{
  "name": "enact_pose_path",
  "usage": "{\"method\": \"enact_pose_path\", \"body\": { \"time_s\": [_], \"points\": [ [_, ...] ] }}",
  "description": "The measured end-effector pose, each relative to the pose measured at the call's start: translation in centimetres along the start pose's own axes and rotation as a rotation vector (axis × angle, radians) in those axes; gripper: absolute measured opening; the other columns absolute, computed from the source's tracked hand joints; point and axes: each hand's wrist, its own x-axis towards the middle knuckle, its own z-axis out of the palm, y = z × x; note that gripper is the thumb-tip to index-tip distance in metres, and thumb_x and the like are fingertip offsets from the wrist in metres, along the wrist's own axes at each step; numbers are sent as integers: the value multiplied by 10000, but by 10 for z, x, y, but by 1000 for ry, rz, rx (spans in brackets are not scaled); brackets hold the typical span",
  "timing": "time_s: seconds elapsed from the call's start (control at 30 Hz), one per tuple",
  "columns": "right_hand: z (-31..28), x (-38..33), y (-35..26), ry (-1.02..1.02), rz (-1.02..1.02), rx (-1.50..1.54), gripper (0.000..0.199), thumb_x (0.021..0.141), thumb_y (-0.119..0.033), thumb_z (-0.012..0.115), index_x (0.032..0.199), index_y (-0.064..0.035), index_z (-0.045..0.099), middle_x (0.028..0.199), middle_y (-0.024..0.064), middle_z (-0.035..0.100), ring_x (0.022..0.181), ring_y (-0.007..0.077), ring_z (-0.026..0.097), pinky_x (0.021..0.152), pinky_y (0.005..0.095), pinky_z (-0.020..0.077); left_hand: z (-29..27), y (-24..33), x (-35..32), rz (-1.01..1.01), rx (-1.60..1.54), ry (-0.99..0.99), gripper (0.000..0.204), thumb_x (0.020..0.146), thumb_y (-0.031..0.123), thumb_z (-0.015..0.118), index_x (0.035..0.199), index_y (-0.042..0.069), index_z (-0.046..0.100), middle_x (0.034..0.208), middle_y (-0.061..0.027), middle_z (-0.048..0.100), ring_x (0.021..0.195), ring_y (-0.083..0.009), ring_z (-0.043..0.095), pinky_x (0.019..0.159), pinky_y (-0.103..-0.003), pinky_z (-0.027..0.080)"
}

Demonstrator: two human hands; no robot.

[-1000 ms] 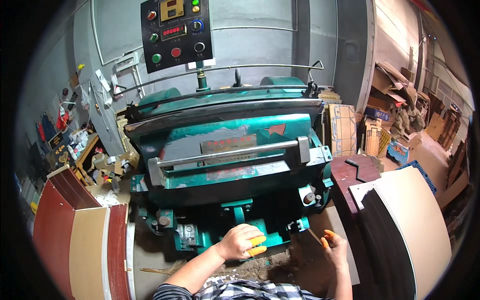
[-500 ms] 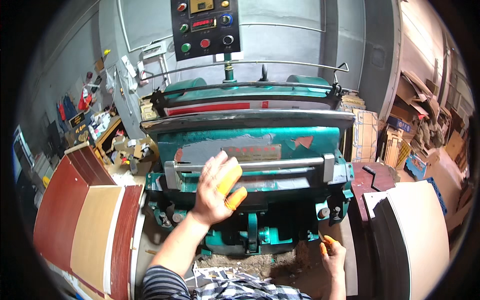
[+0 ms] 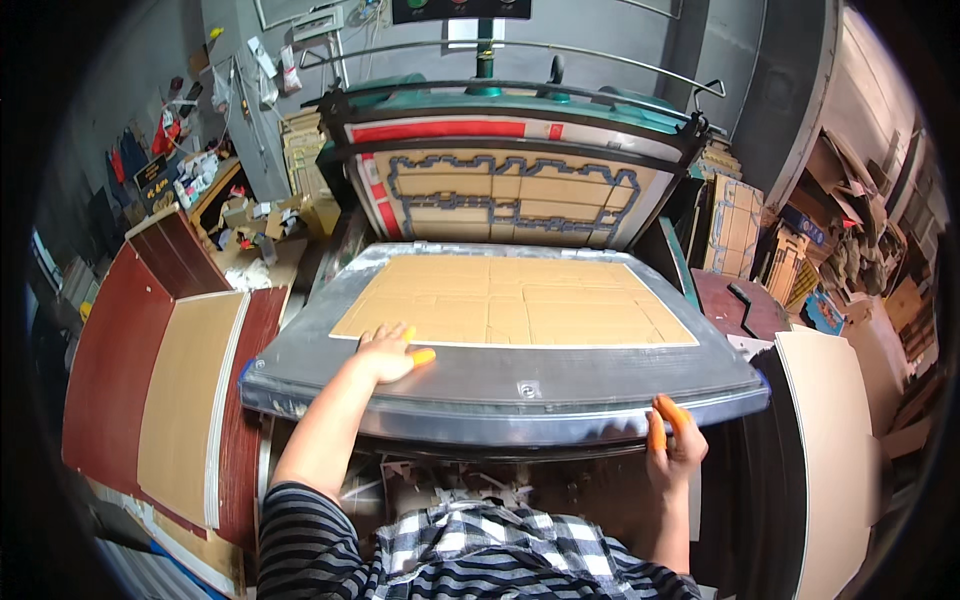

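Observation:
A die-cutting press stands before me with its flat grey metal platen [image 3: 470,371] tilted down toward me. On it lies a large tan cardboard sheet [image 3: 560,302] with crease and cut lines. My left hand [image 3: 386,358], with orange finger covers, rests with spread fingers over the sheet's near left edge. At the platen's front right edge is my right hand [image 3: 678,446], its orange-covered fingers closed; what they hold, if anything, is hidden. Behind the sheet, a cutting die [image 3: 514,212] with dark foam strips along its blades faces me in the press frame.
Boards and tan sheets [image 3: 190,400] are stacked at my left. To the right stands a pile of pale cardboard sheets [image 3: 830,430] beside a dark red tabletop [image 3: 730,300]. Scrap cardboard [image 3: 850,210] heaps by the right wall. A control box [image 3: 460,8] hangs above the press.
The press has opened: its platen has come down toward me, baring the cardboard sheet and the die. My left hand has moved down onto the sheet; my right hand has risen to the platen's edge.

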Motion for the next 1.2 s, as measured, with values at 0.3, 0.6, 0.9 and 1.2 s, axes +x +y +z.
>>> {"method": "enact_pose_path", "body": {
  "time_s": [0.3, 0.6, 0.9, 1.2],
  "points": [
    [89, -16, 84, -878, 251, -584, 672, 881, -573, 524, 1367, -113, 458, 1451, 144, 397, 1375, 300, 303, 1101, 569, 177, 68, -30, -90, 178, 38, 43, 879, 836, 724, 450, 1481, 144, 310, 1572, -79, 196, 1452, -316, 128, 1149, -523, 114],
    [-24, -62, -36, -513, -144, -504, 334, 765, -75, 710, 1082, -59, 606, 1041, 157, 583, 981, 359, 572, 837, 427, 479, 50, -88, -229, 417, -133, 640, 672, 663, 262, 787, 1282, 115, 570, 1284, -58, 536, 1159, -269, 497, 1030, -409, 347],
    [-9, -42, -57, -581, -120, -582, 349, 795, 80, 498, 1097, 16, 659, 1095, 192, 654, 1060, 334, 623, 931, 389, 492, 7, -169, -171, 534, 1, 930, 167, 860, 142, 544, 948, 63, 662, 962, -135, 668, 947, -334, 621, 820, -421, 499],
    [188, 25, -221, -545, -271, -4, 414, 794, 150, 553, 1158, -25, 641, 1167, 149, 650, 1115, 249, 607, 1000, 333, 436, -167, -303, -410, -85, 34, 961, 352, 814, -2, 552, 1096, 155, 692, 1015, -120, 684, 932, -271, 655, 828, -367, 511]
  ]
}}
